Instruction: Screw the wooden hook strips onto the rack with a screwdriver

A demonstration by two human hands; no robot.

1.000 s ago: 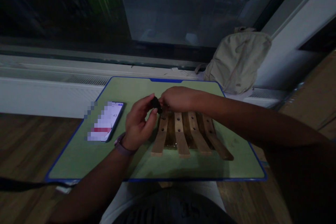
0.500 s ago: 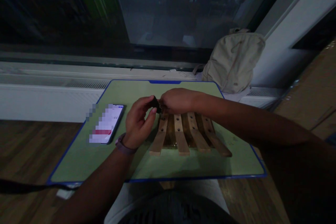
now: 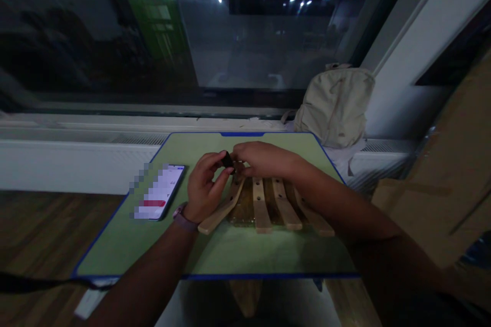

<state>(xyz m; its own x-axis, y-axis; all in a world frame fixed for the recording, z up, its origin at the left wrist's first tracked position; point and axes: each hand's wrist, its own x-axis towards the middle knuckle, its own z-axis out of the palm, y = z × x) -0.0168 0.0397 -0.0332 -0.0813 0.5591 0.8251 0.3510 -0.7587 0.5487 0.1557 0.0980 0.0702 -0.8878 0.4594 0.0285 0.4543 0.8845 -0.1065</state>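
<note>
My left hand point(image 3: 205, 186) pinches a small black block-like piece point(image 3: 228, 162) between thumb and fingers. My right hand point(image 3: 263, 159) is beside it with bent fingers close to the black piece, at the far end of the leftmost wooden slat point(image 3: 223, 208); what its fingertips grip is hidden. That slat, flat with dark holes, slants toward my left wrist. Alongside lie a second slat point(image 3: 263, 214), a third slat point(image 3: 288, 212) and a rightmost slat point(image 3: 316, 218), partly under my right forearm. They rest across a shiny brown, tape-like block point(image 3: 242, 210).
The green table point(image 3: 222, 253) has a blue rim. A phone point(image 3: 161, 191) with a lit screen lies on its left side. Behind stand a beige backpack point(image 3: 335, 104), a white radiator point(image 3: 76, 163) and a dark window. Cardboard point(image 3: 433, 184) stands at the right.
The leftmost slat has swung, its near end moving left toward my left wrist. Both hands stay close together around the black piece. The camera view has tilted up slightly.
</note>
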